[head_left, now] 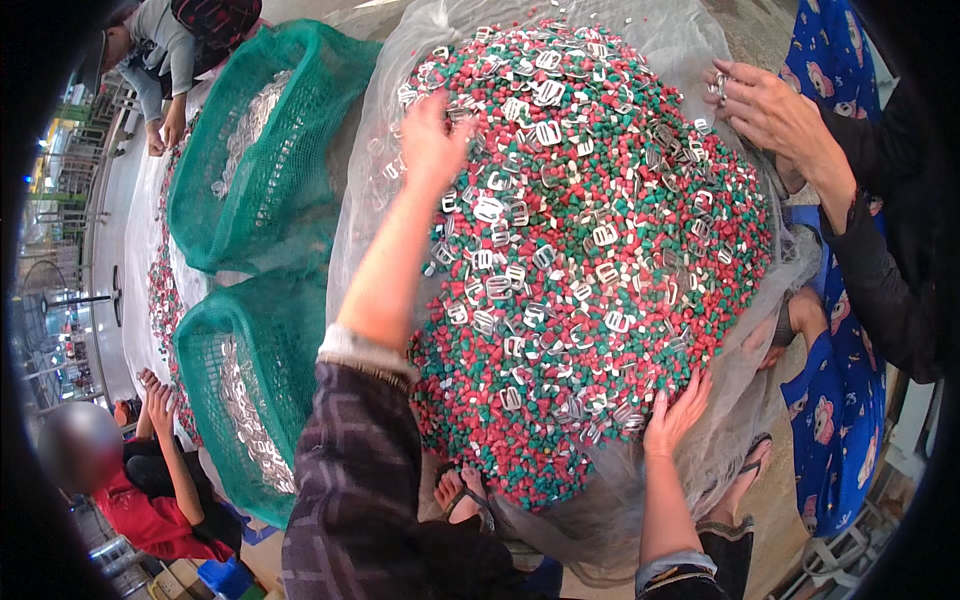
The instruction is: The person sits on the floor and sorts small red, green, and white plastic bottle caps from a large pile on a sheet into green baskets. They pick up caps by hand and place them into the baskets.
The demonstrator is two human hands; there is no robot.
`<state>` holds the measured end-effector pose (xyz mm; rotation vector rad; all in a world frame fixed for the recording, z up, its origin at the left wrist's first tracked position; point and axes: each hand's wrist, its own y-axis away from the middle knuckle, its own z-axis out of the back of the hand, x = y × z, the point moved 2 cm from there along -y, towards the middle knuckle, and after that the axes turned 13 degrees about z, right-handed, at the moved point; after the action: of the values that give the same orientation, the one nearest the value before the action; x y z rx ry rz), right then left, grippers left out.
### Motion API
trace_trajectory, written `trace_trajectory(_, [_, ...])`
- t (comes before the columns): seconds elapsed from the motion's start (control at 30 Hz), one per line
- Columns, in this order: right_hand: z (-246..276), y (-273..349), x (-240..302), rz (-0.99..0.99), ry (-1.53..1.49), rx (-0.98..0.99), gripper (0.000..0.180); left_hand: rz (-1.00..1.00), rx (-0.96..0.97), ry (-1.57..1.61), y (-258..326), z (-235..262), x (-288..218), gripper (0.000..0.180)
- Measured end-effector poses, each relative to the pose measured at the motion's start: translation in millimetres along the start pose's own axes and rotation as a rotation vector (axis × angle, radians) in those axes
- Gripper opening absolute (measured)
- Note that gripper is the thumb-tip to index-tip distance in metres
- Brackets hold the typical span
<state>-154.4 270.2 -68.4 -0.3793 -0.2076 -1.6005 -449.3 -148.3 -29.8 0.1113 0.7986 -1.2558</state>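
A broad heap of small red, green and white pellets lies in front of me, with many silver metal slide buckles strewn over and among them. At the heap's far left part is my left hand, smeared by motion, close to some buckles; whether it holds any cannot be made out. My right hand rests at the near right edge of the heap, palm toward the pellets, its fingers stretched out and holding nothing. Under the heap spreads a thin white mesh sheet.
Two green mesh-lined baskets with silver buckles stand to the left. Across at the right, another person's hand holds a buckle above the heap. Two more people work at the far left beside another pellet heap.
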Motion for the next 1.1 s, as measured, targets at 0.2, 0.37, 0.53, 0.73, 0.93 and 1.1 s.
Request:
trace_trajectory(0.2, [-5, 0, 2, 0.063, 0.092, -0.029, 0.073, 0.287, 0.243, -0.362, -36, -13, 28, 0.060])
trace_trajectory(0.37, [-2, -1, 4, 0.055, 0.109, -0.063, 0.073, 0.077, 0.587, -0.131, 59, -3, -41, 0.055])
trace_trajectory(0.53, [-2, -3, 5, 0.082, 0.111, -0.077, 0.072, -0.151, 0.872, 0.143, 148, 37, -90, 0.043])
trace_trajectory(0.73, [-2, -5, 8, 0.104, 0.123, -0.086, 0.069, 0.224, 0.105, -0.008, 77, 30, 33, 0.022])
trace_trajectory(0.93, [-4, -4, 6, 0.094, 0.119, -0.077, 0.071, 0.189, 0.005, -0.341, 28, 39, 114, 0.041])
trace_trajectory(1.1, [-3, -8, 10, 0.128, 0.129, -0.064, 0.072, 0.295, 0.144, -0.044, 11, 25, 95, 0.041])
